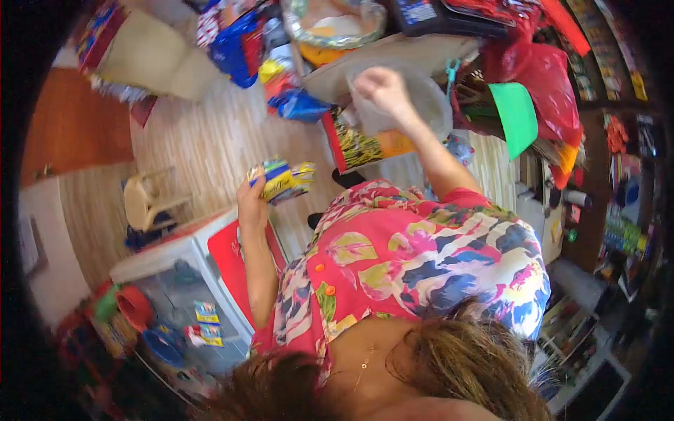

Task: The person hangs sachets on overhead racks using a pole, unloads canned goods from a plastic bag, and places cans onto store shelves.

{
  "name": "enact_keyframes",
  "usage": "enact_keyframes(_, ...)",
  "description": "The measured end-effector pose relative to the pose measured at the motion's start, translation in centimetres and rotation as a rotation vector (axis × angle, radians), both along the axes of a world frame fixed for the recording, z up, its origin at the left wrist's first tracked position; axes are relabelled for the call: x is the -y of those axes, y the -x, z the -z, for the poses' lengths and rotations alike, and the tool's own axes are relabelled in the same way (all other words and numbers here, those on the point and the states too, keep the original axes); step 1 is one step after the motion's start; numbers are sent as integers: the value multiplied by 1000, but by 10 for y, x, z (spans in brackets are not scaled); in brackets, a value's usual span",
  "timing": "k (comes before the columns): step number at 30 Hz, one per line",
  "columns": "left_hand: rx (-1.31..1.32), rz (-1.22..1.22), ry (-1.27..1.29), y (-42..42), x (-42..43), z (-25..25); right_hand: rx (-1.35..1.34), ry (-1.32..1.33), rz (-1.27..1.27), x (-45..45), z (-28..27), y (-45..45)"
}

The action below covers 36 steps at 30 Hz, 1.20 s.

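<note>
My left hand [253,202] is closed around several yellow and blue packets [281,181], held out over the floor near the red side of a freezer. Printed lettering shows on the front packet, but I cannot read it surely. Over a translucent plastic tub [428,105] my right hand [381,88] hangs with its fingers curled in. It is slightly blurred, and whatever it may hold is hidden. Just below the tub stands a red, black and yellow printed carton [358,144].
A glass-topped freezer [200,281] stands at my left, near a wooden stool [149,200]. Blue and red bags [298,104] lie ahead. A green sheet [514,118] and a red plastic bag [544,84] crowd the right, before stocked shelves [621,231].
</note>
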<state>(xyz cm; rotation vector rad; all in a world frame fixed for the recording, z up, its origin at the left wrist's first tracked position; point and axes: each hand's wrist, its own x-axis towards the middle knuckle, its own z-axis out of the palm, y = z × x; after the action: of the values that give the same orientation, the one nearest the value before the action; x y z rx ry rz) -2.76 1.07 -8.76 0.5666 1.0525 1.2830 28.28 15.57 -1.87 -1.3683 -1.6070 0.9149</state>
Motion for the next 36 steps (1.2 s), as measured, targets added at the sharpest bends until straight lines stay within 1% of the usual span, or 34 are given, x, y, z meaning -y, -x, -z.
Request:
enact_keyframes(1, -9, 5, -2, 10, 4, 15, -48, -36, 211, -4, -5, -35)
enact_keyframes(2, -18, 1, -3, 18, 9, 29, -21, -221, 352, -12, 10, -74)
enact_keyframes(3, -26, 22, -7, 23, 14, 36, -1, -281, 502, -6, 10, -106)
enact_keyframes(4, -34, 36, -4, 29, 21, 39, -4, -208, 621, -4, 21, -138)
enact_keyframes(5, -20, 15, 55, 22, 12, 17, -7, -97, 720, -29, 30, -178)
enact_keyframes(7, 24, -9, 113, 32, 18, 15, 185, 106, 700, -38, 75, -231)
enact_keyframes(9, 75, -58, 183, 35, 20, -2, 473, 88, 741, -46, 110, -250)
enact_keyframes(10, 94, -56, 206, 39, 20, -3, 436, 162, 688, -52, 122, -262)
enact_keyframes(11, 49, -41, 202, 42, 19, -3, 502, 200, 772, -72, 167, -288)
enact_keyframes(12, 117, -209, 291, 53, 88, -14, 659, 218, 604, -124, 165, -243)
enact_keyframes(14, 116, -182, 336, 52, 88, -41, 826, 246, 672, -132, 163, -260)
enact_keyframes(15, 77, -148, 355, 60, 90, -43, 900, 269, 728, -120, 166, -267)
enact_keyframes(17, 35, -111, 374, 56, 92, -60, 456, 429, 659, -112, 128, -261)
enact_keyframes(18, 17, -133, 418, 51, 91, -69, 354, 320, 734, -127, 179, -292)
enact_keyframes(19, 24, -148, 430, 50, 92, -67, 578, 295, 653, -125, 180, -297)
enact_keyframes(21, 35, -174, 448, 51, 98, -61, 384, 368, 565, -110, 162, -280)
enact_keyframes(24, 34, -263, 435, 55, 98, -66, 168, 119, 551, -82, 198, -289)
enact_keyframes(25, 28, -299, 424, 58, 100, -68, 390, -123, 643, -68, 201, -280)
enact_keyframes(27, 5, -326, 393, 72, 108, -66, 479, -41, 736, -20, 159, -248)
enact_keyframes(28, -1, -343, 371, 75, 109, -71, 344, 299, 717, 11, 104, -217)
enact_keyframes(29, -9, -372, 349, 78, 108, -78, 169, 147, 613, 34, 87, -207)
enact_keyframes(31, -28, -390, 308, 85, 115, -88, 260, 82, 611, 68, 53, -185)
enact_keyframes(32, -20, -406, 294, 94, 124, -88, 166, 80, 509, 85, 27, -164)
enact_keyframes(33, -22, -419, 291, 95, 124, -85, 215, 61, 434, 87, 26, -165)
enact_keyframes(34, -53, -443, 249, 96, 127, -96, 190, 12, 272, 95, 7, -149)
enact_keyframes(35, -83, -459, 203, 95, 128, -106, 117, 52, 242, 102, -13, -120)
enact_keyframes(36, -75, -456, 155, 102, 135, -114, 20, 98, 139, 109, -30, -91)
